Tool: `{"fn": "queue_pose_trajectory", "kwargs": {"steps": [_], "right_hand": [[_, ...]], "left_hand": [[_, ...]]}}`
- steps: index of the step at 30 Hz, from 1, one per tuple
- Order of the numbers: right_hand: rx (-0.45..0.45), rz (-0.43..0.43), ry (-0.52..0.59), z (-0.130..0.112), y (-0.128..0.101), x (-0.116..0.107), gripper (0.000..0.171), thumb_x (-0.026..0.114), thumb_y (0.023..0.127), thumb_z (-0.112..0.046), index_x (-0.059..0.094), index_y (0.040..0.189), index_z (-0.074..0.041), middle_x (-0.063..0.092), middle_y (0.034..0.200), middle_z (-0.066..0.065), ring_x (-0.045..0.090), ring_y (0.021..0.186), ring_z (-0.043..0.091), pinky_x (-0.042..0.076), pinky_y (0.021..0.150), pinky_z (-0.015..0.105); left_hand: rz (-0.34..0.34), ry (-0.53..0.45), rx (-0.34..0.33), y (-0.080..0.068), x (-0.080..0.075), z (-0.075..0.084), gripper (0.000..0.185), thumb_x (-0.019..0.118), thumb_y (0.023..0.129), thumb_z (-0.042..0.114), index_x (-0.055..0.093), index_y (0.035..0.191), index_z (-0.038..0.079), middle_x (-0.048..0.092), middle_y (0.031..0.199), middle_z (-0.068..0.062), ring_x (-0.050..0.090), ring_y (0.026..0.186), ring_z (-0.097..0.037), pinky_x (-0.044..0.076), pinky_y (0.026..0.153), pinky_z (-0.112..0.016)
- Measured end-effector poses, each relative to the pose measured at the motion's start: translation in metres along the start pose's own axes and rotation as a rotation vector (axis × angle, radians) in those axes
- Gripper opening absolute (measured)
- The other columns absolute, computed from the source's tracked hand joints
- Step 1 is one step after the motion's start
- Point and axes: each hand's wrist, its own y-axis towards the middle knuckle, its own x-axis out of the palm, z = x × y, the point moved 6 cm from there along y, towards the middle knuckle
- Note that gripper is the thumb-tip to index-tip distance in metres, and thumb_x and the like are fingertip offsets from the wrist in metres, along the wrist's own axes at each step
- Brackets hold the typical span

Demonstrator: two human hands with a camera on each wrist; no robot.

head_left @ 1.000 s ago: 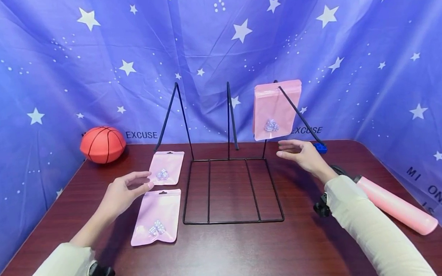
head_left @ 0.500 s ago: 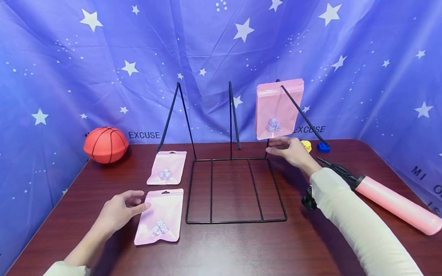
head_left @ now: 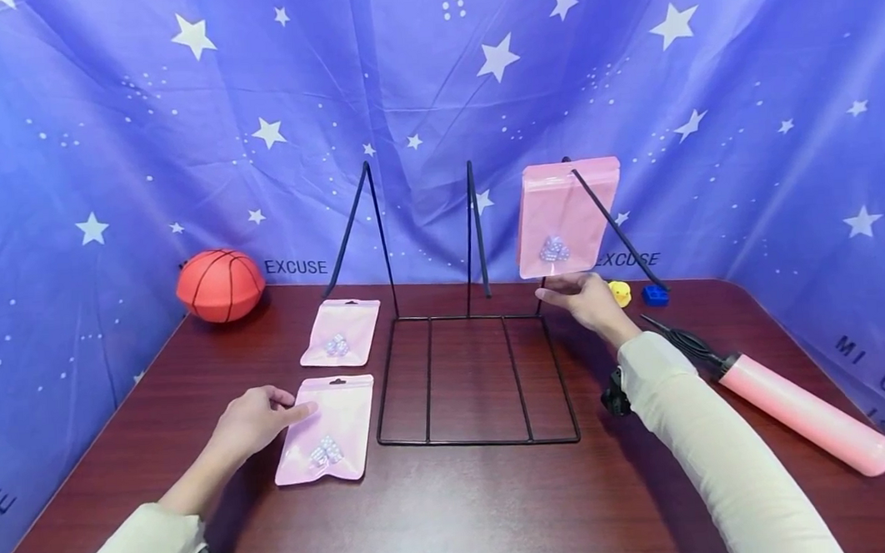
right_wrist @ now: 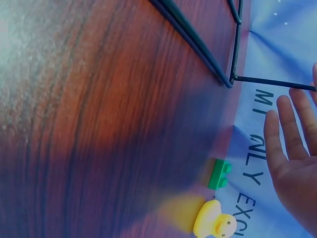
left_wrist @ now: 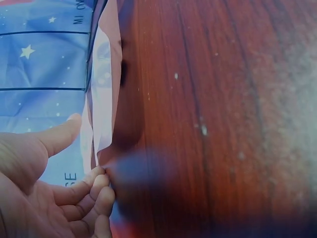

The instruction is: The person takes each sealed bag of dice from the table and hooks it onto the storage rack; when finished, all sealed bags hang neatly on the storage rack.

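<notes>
Left hand (head_left: pixel 253 420) dropped onto near pouch's (head_left: pixel 329 433) edge; both hands loose, apart.

The whole table (head_left: pixel 462 509) is seen from above and behind by the head view, faced toward the starred backdrop (head_left: pixel 432 76), with the wire rack (head_left: pixel 478 375) at frame centre. The tabletop is skimmed closely by both wrist views, each turned sideways. The rack and the yellow duck (right_wrist: pixel 214 222) are shared by the right-wrist and head views.

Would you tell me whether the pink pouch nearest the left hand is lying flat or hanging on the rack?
Lying flat. The pink pouch rests on the table left of the wire rack; the left hand touches its edge.
</notes>
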Motion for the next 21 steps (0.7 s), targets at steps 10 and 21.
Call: {"fn": "queue_pose_trajectory", "kwargs": {"steps": [10,21], "right_hand": [[0.026,0.049,0.036,0.0036,0.0011,-0.0059,0.045,0.071,0.097,-0.028,0.067,0.128,0.005,0.066,0.127,0.024,0.058,0.126,0.038,0.046,0.105,0.051],[0.03,0.066,0.052,0.0042,0.0056,-0.0037,0.04,0.073,0.096,-0.026,0.07,0.123,0.004,0.066,0.126,0.024,0.057,0.127,0.037,0.045,0.106,0.052]], "left_hand": [[-0.008,0.057,-0.072,0.0033,0.0082,0.0052,0.046,0.076,0.085,0.049,0.054,0.065,0.015,0.044,0.063,0.0,0.046,0.068,-0.021,0.031,0.059,-0.033],[-0.017,0.091,-0.088,0.0063,0.0089,0.0035,0.047,0.081,0.083,0.042,0.05,0.061,0.013,0.042,0.059,0.0,0.045,0.064,-0.02,0.032,0.057,-0.033]]}}
